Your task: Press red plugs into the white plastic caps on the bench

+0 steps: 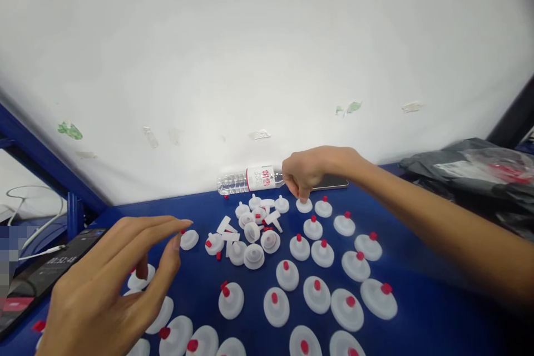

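Note:
My left hand (120,283) is at the left, thumb and index finger apart around the red tip of a white round plastic cap (189,240). I cannot tell whether they touch it. At the back, my right hand (303,173) reaches down with its fingers pinched on top of another white round cap (304,206), whose tip is hidden by the fingers. Between the hands lies a loose pile of white caps (253,256), some upside down, with white T-shaped pieces (273,218) and small red tips (218,256). Several red-tipped caps (322,254) stand spread over the blue tabletop (196,281).
A clear water bottle (233,183) lies along the white wall (258,67). Behind my right hand is a dark phone-like slab (334,182). A large phone or tablet (50,272) with a cable lies at the left edge. Dark plastic bags (454,169) fill the right back corner.

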A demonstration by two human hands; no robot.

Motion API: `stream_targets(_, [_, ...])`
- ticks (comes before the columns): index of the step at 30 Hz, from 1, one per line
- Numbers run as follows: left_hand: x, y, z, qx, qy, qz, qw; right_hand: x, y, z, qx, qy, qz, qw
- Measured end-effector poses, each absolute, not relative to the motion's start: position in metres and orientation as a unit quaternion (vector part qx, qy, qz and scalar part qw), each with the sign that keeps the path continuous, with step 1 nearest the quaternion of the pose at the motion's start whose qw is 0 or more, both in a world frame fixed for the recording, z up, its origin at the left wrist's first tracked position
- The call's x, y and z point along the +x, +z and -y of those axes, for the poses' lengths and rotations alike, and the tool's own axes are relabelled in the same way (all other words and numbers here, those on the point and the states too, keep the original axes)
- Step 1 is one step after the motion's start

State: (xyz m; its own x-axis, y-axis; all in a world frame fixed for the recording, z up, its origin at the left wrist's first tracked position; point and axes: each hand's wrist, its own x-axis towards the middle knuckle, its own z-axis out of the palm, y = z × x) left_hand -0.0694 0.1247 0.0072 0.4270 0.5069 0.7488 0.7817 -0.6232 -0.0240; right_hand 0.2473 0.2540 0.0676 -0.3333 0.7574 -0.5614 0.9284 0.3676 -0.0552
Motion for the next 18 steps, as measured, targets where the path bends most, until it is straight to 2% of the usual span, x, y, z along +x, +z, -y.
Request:
stream_targets(4, [-0.069, 0.007, -0.123, -0.824, -0.363, 0.397, 0.176, 0.246, 0.070, -0.249, 0.539, -0.193, -0.786, 0.233])
stream_targets(10, [-0.068, 0.007, -0.124, -0.819, -0.377, 0.400, 0.164, 0.243, 0.066, -0.248, 0.535, -0.120, -0.827, 0.126])
stream_targets(15, [-0.066, 0.008, -0.126, -0.826, -0.372, 0.389, 0.167, 0.234, 0.056, -0.247, 0.487, -0.124, -0.859, 0.094])
stream_targets(18, [-0.061, 0.012, -0.124, -0.836, -0.367, 0.364, 0.184, 0.231, 0.065, -0.235, 0.497, -0.084, -0.863, 0.033])
